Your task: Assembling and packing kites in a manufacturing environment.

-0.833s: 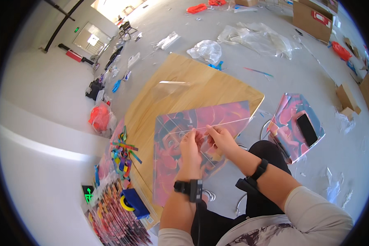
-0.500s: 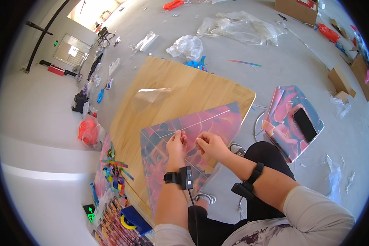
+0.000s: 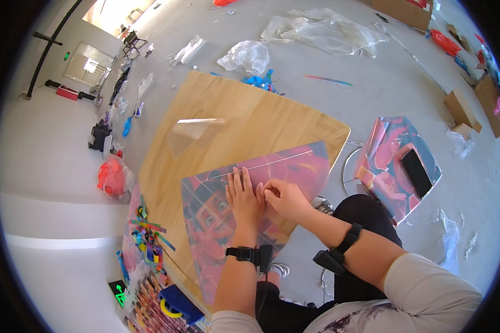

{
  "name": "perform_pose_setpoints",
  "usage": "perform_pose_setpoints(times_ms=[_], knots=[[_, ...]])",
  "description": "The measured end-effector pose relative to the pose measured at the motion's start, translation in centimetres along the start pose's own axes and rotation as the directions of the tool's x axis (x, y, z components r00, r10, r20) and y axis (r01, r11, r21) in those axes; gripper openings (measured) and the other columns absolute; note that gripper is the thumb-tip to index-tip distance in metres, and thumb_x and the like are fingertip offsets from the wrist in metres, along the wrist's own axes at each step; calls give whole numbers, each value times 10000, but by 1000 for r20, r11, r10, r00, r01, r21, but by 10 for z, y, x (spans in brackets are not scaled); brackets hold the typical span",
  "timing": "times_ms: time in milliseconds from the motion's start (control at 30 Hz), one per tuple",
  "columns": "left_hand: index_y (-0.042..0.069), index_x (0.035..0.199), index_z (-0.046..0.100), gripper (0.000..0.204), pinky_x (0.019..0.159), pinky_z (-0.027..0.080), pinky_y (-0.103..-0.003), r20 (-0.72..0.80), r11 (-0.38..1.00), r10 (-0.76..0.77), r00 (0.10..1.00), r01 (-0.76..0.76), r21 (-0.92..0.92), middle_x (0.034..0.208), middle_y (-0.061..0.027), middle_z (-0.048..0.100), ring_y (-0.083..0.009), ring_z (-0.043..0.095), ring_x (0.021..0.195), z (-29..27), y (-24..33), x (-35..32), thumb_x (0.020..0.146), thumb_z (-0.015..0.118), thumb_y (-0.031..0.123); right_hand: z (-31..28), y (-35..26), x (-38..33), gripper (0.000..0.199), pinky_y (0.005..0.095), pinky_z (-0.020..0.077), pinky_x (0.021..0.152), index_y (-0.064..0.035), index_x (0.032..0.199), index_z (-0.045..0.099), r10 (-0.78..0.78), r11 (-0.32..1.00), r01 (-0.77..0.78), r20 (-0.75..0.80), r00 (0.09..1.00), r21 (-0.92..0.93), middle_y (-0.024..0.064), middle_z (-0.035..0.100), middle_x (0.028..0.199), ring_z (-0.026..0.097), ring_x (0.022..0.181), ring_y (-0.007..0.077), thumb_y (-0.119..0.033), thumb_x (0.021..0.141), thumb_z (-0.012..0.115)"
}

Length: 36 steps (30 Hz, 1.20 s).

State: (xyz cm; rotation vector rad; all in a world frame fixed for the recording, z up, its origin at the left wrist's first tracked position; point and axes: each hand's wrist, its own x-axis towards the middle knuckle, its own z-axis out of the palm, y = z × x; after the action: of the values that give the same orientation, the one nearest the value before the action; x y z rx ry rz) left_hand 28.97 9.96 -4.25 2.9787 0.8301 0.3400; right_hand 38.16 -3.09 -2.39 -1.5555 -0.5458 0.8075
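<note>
Pink sheet (image 3: 305,166) — 1, under 1 flat, wide left hand (image 3: 245,200) and 1 narrow right hand (image 3: 286,198).

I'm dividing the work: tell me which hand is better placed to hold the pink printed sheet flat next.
Probably the left hand: it lies open on the printed sheet, while the right hand has curled fingers.

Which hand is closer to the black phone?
Your right hand. It is left of the phone, over the printed sheet; your left hand is farther left, spread flat on that sheet.
</note>
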Motion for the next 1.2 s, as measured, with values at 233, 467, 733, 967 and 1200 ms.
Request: perform_pose_setpoints(times_ms=[233,467,733,967,1200], knots=[[58,1533,382,598,1201,212,-502,28,998,22,999,-20,-63,1607,-202,313,-391,286,1481,1,11,3,1011,500,325,-22,9,7,371,509,304,1153,-56,1243,651,-503,661,342,-56,862,-667,87,572,1405,422,1409,299,-137,884,607],[53,1522,399,600,1193,223,-508,-15,998,21,1000,-22,-57,1598,-192,340,-380,303,1478,4,8,3,1014,495,357,-26,23,7,544,517,190,1224,-52,1427,523,-395,573,269,26,918,-774,60,448,1543,285,1504,270,-257,927,579],[30,1527,377,628,1197,216,-501,-27,998,-8,1000,6,-55,1599,-216,324,-377,299,1482,4,10,2,1012,498,369,-27,22,7,517,535,206,1212,-89,1416,537,-397,562,264,25,917,-784,50,445,1547,285,1506,263,-247,926,590],[47,1542,366,638,1201,201,-510,-13,998,-38,999,38,-44,1615,-215,296,-372,281,1494,6,9,2,1018,475,394,-30,20,9,537,530,186,1222,-88,1427,529,-379,559,281,61,923,-780,56,432,1559,265,1512,278,-287,932,589],[63,1559,346,622,1203,176,-516,-18,994,-91,996,92,60,1617,-220,294,-379,269,1496,8,8,1,1035,433,386,-29,20,8,531,529,193,1219,-94,1422,530,-378,538,276,64,923,-796,48,425,1563,261,1515,275,-289,932,589]])
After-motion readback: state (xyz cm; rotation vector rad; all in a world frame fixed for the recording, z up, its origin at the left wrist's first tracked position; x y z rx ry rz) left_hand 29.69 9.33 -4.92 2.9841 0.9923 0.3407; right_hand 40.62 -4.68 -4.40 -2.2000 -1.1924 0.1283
